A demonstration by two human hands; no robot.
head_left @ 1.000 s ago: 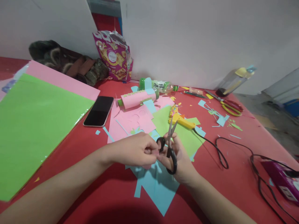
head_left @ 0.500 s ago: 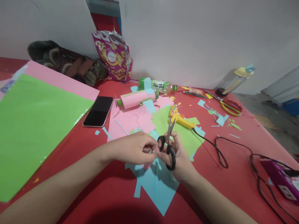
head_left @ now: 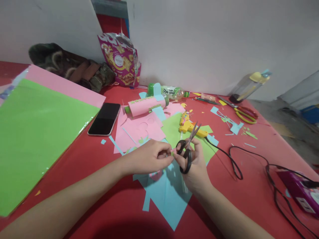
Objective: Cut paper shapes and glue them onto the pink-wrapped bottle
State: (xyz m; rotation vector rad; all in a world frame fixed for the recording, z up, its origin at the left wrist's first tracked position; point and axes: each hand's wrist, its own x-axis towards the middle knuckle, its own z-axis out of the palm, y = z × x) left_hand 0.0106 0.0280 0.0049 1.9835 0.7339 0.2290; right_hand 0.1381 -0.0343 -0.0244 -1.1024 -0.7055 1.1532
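Note:
Over the cut paper at mid-table, my left hand (head_left: 156, 156) pinches a tiny pink and green paper piece (head_left: 173, 151) between thumb and fingers. My right hand (head_left: 195, 166) meets it from the other side, its fingertips at the same piece. Black-handled scissors (head_left: 188, 147) hang in my right hand, blades slightly parted and pointing up and away. Below both hands lies a light blue paper sheet (head_left: 171, 202) with a small pink round piece (head_left: 156, 175) on it, partly hidden. Beyond the scissors rests a yellow glue gun (head_left: 193, 128) on green paper (head_left: 171, 127).
A pink-wrapped tube (head_left: 147, 105) and a green plastic bottle (head_left: 174, 92) lie at the back. The phone (head_left: 104, 119) and large green sheet (head_left: 45, 132) are left. Red-yellow scissors (head_left: 245, 114), black cord (head_left: 231, 159) and purple power strip (head_left: 299, 189) are right.
Both hands have shifted slightly right with the paper piece and the scissors. The scissors have tilted to the right. The pink round piece below shows more.

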